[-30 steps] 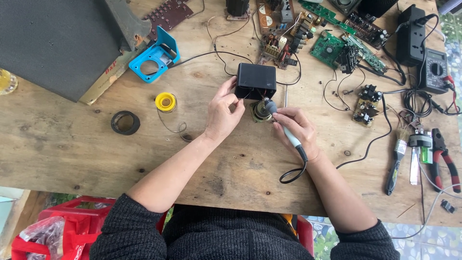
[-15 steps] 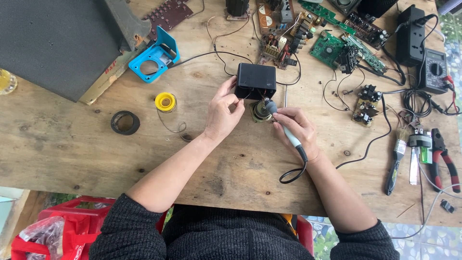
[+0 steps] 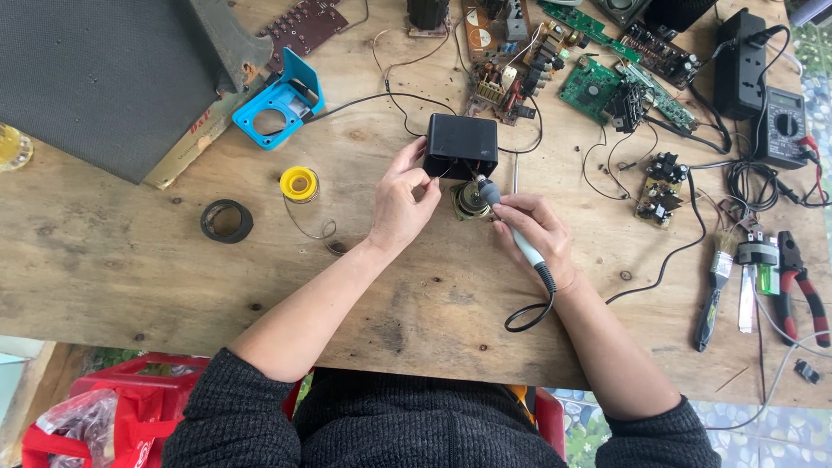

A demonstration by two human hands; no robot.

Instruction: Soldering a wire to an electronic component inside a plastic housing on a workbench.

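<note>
right grip point(image 3: 530, 227) clamped on soldering iron point(image 3: 511, 227) | left grip point(image 3: 400, 201) pinching wire by black box point(image 3: 462, 144) | bare wooden table point(image 3: 130, 277) leftward

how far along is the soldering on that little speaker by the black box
Midway, it seems. Already set out: the small speaker lies beside the black box on the table. In hand: the right hand holds the soldering iron tip at the speaker, while the left hand pinches a thin wire there. Left: whether the joint is finished can't be seen.

Soft, even daylight; faint shadows, sharp focus, slight wide-angle edge distortion.
</note>
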